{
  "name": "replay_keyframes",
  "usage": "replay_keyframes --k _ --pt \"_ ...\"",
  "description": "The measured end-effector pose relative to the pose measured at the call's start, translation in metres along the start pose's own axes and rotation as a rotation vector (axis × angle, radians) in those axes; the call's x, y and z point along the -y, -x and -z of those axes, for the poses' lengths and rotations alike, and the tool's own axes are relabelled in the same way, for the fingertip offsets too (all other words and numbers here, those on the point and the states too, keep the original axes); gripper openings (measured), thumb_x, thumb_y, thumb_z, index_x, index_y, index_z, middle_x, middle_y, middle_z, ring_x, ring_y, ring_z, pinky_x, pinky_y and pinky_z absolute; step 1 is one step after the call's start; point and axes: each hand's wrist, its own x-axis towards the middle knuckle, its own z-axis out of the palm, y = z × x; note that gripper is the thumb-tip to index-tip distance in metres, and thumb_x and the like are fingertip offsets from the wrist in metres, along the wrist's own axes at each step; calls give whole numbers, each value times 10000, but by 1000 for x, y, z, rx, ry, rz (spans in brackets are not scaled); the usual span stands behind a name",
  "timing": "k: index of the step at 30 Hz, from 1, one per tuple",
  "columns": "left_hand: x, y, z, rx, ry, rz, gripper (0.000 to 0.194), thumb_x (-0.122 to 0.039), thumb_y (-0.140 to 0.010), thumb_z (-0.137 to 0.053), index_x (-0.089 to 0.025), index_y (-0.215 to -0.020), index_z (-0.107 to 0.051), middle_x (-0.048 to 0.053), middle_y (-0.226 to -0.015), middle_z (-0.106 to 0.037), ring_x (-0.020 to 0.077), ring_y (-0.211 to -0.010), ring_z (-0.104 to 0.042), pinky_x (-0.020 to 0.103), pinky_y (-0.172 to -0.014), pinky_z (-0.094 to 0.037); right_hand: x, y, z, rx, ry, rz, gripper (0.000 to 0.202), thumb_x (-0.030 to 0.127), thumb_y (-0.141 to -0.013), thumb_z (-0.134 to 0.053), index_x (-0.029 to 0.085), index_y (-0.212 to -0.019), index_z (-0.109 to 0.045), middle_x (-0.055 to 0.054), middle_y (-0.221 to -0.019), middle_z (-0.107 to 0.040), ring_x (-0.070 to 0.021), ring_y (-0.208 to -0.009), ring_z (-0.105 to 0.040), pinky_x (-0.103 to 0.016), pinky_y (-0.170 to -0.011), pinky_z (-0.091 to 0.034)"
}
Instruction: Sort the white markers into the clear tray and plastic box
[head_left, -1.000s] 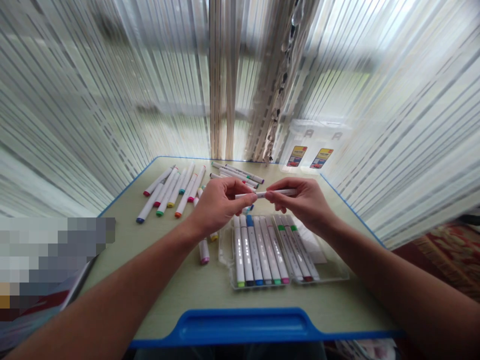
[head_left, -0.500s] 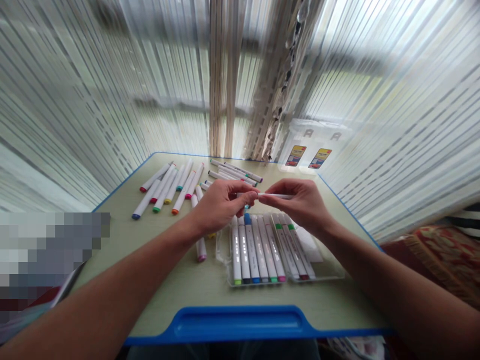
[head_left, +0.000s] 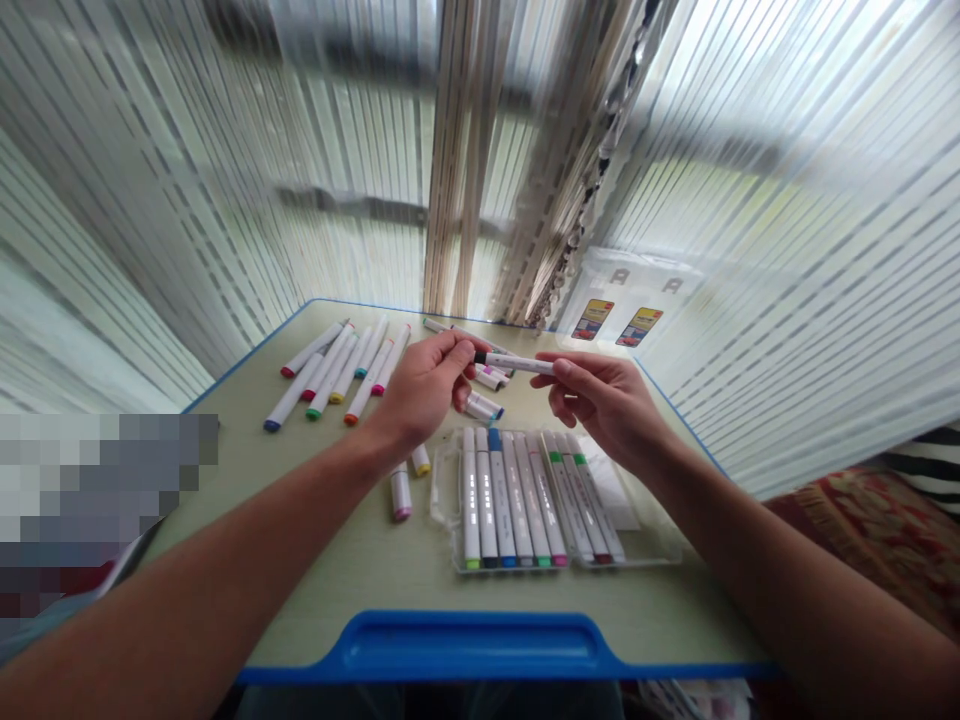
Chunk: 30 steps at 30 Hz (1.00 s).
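A white marker (head_left: 519, 363) with a black end is held level between my two hands, above the far side of the open case. My left hand (head_left: 431, 385) pinches its black end. On the other end, my right hand (head_left: 604, 390) grips with thumb and fingers. Just below lies a clear plastic case (head_left: 517, 571), with several white markers (head_left: 514, 500) side by side in its left part and a few in its right part. Past my left hand, more loose markers (head_left: 491, 380) lie on the table, partly hidden by the fingers.
Several markers with coloured ends (head_left: 337, 375) spread over the table's left back. Two more lie near my left wrist, one pink-ended (head_left: 401, 492). A clear box with two labels (head_left: 626, 290) stands at the back right. A blue tray ledge (head_left: 472, 645) edges the table's (head_left: 300, 560) front.
My hands have moved apart and slightly up, the left one leftward. More of the marker between them now shows, including its black end.
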Motion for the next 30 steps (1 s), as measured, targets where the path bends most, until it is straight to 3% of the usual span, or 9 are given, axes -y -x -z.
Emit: replay_keyframes --k 6,13,22,30 --pt "1 -1 0 33 59 -14 187 -182 -1005 -496 -130 -906 -646 -47 -609 -479 68 -439 -444 201 -440 -395 3 -1 -1 -37 -51 -18 249 374 -788 -831 178 -940 -807 -72 -781 -795 -99 -472 -625 -196 -400 -411" --pt "3 -1 3 57 -22 -75 176 -225 -1000 -547 -103 -1031 -670 21 -754 -646 67 -475 -524 198 -463 -426 2 -5 3 -124 -34 -5 261 390 -783 -816 163 -906 -779 -68 -753 -791 -103 -446 -621 -200 -388 -407" --pt "3 -1 5 38 -14 -65 239 -214 -972 -565 -90 -1129 -697 83 -871 -727 66 -496 -542 221 -517 -458 3 -8 8 -210 -32 -36 225 375 -838 -755 160 -904 -758 -57 -732 -777 -88 -450 -598 -201 -406 -410" --pt "1 1 4 32 -122 -94 168 -195 -921 -630 -103 -1032 -717 53 -812 -716 66 -516 -534 213 -517 -449 1 -7 7 -194 -21 -15 248 395 -790 -806 168 -875 -756 -58 -716 -771 -93 -446 -604 -200 -398 -403"
